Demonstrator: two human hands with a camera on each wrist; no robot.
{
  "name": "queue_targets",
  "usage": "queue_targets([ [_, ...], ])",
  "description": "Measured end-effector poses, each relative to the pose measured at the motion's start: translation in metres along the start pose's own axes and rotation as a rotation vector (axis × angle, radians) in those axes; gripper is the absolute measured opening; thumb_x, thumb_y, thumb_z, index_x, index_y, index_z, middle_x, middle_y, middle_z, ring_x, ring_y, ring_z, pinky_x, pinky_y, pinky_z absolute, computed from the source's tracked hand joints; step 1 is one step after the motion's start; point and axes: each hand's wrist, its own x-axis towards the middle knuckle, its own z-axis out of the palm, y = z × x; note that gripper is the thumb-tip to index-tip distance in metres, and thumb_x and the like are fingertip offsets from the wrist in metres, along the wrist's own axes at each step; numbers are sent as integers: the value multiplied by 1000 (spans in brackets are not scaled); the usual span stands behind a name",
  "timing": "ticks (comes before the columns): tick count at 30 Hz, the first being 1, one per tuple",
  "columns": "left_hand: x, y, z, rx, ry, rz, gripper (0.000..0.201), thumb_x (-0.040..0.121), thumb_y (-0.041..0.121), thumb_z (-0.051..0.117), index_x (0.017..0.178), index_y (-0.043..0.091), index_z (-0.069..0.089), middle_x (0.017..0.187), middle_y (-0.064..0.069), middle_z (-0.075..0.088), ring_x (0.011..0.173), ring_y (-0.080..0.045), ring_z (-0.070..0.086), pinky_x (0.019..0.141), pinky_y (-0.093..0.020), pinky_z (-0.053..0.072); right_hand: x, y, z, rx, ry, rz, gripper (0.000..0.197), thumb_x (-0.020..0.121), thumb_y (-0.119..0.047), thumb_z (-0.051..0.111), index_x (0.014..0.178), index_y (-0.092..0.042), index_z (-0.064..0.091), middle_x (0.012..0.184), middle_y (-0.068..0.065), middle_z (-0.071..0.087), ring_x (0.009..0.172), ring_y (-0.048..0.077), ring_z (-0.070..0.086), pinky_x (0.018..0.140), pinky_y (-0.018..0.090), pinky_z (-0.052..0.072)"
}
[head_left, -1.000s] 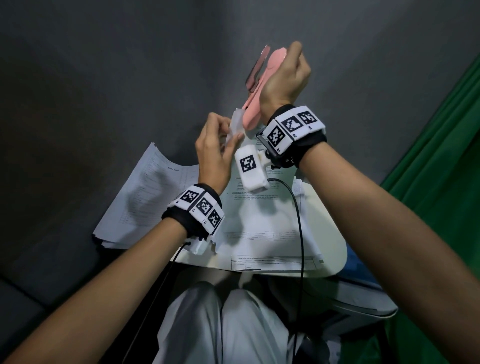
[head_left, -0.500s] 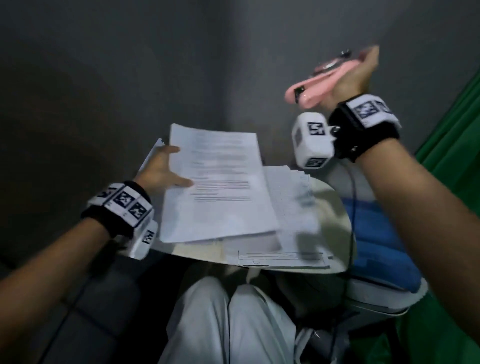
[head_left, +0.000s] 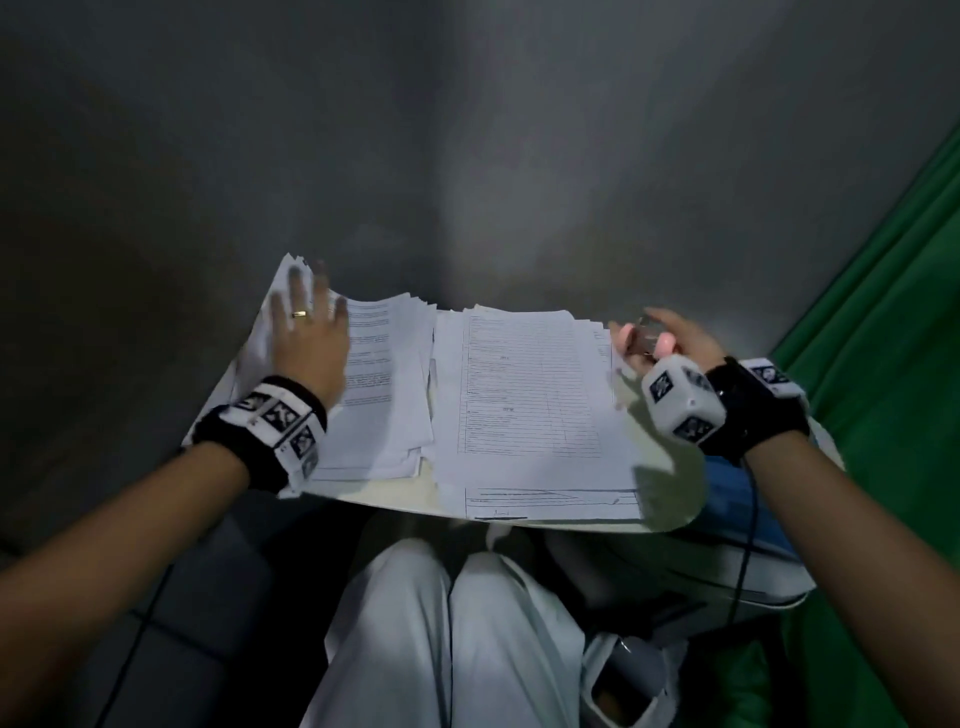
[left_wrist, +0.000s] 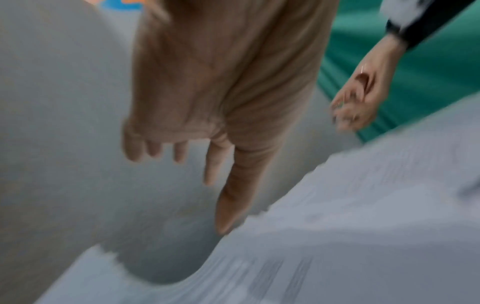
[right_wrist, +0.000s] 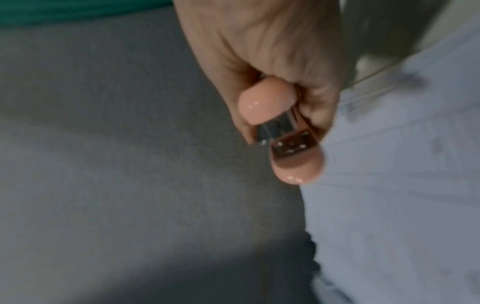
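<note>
Okay, right hand (right_wrist: 272, 51) first: my fingers are curled round the pink stapler (right_wrist: 280, 131), gripping it firmly, with the metal mouth poking out past my fingertips. The stapler sits low, just off the right edge of the right pile (head_left: 530, 395), and is not clamped on any sheet.

My left hand (head_left: 306, 338) is released, fingers straight and spread, holding nothing. It lies over the far end of the left pile (head_left: 384, 405). The frames are blurred, so I can't tell whether the palm really presses down or just skims.

The two piles lie side by side on the bench (head_left: 395, 493) and meet in the middle, both fanned and untidy. The left pile overhangs the bench's left edge. The bottom sheet of the right pile pokes past the near edge, above my knees. There is a green cloth (head_left: 883, 312) to the right, and a cable (head_left: 748, 519) hangs from my right wrist.

Risks, my guesses:
- A sideways sweep of the flat left hand could push the overhanging left pile off the bench, since nothing stops it there.
- The sheets are fanned, so a staple could miss the shorter corners or catch the wrong count.
- The stapler's nose is close to the right pile's edge, and a careless approach could shove or crease those sheets.
- The cable could drag across the near right corner and pull a loose sheet.
</note>
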Motion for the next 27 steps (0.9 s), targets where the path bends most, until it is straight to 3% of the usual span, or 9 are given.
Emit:
queue_targets([
  [2, -3, 24, -4, -246, -40, 122, 55, 80, -6, 54, 132, 9, 48, 146, -18, 28, 135, -38, 28, 109, -46, 30, 2, 16, 4, -187, -117, 92, 25, 95, -17, 53, 74, -4, 58, 56, 9, 64, 46, 15, 63, 53, 24, 55],
  [4, -8, 53, -2, -543, -203, 172, 33, 85, 1, 57, 118, 4, 61, 128, -16, 47, 120, -34, 46, 100, -40, 41, 2, 32, 9, -389, -173, 134, 15, 93, -17, 56, 82, -7, 56, 68, 7, 62, 50, 14, 62, 57, 28, 53],
  [7, -14, 90, 7, -676, -477, 62, 38, 89, 22, 57, 115, -6, 59, 129, -22, 46, 121, -37, 45, 99, -43, 40, 6, 53, 13, -607, -168, 128, 13, 90, -13, 60, 88, -1, 54, 75, 12, 61, 56, 18, 59, 56, 33, 51],
  [8, -14, 99, 10, -688, -509, 25, 40, 90, 25, 57, 116, -6, 56, 133, -21, 41, 124, -37, 40, 99, -43, 39, 5, 58, 13, -645, -160, 129, 14, 89, -10, 62, 89, 1, 54, 75, 14, 61, 57, 20, 59, 55, 32, 52],
  [12, -5, 116, 15, -688, -493, -98, 45, 89, 27, 62, 123, 1, 48, 140, -17, 26, 132, -36, 25, 105, -43, 35, 5, 68, 8, -703, -155, 87, 12, 86, -4, 63, 87, 2, 54, 69, 15, 58, 50, 23, 57, 47, 26, 52],
  [17, 8, 127, 6, -693, -568, -257, 70, 74, 39, 77, 126, 4, 45, 136, -17, 32, 128, -30, 32, 103, -32, 33, 0, 71, 8, -688, -215, 78, 7, 89, 0, 58, 93, 2, 53, 68, 14, 55, 47, 21, 54, 47, 27, 50],
  [22, 11, 130, 6, -783, -578, -351, 75, 73, 37, 79, 130, 5, 41, 137, -15, 35, 131, -30, 31, 107, -36, 32, -1, 71, 4, -710, -206, 60, 18, 90, -4, 59, 105, 1, 49, 71, 13, 56, 51, 22, 55, 47, 26, 52],
  [24, 13, 127, 8, -848, -581, -380, 82, 71, 33, 81, 134, 6, 36, 139, -14, 35, 133, -31, 31, 109, -39, 32, -1, 72, 4, -699, -209, 56, 22, 89, -6, 60, 107, 0, 49, 72, 13, 56, 51, 21, 55, 48, 27, 53],
  [27, 15, 125, 9, -1057, -530, -366, 81, 70, 13, 81, 135, 3, 34, 138, -16, 43, 129, -33, 40, 106, -42, 39, -1, 73, 3, -667, -209, 70, 18, 89, -7, 60, 102, 0, 50, 70, 12, 56, 51, 20, 54, 45, 23, 51],
])
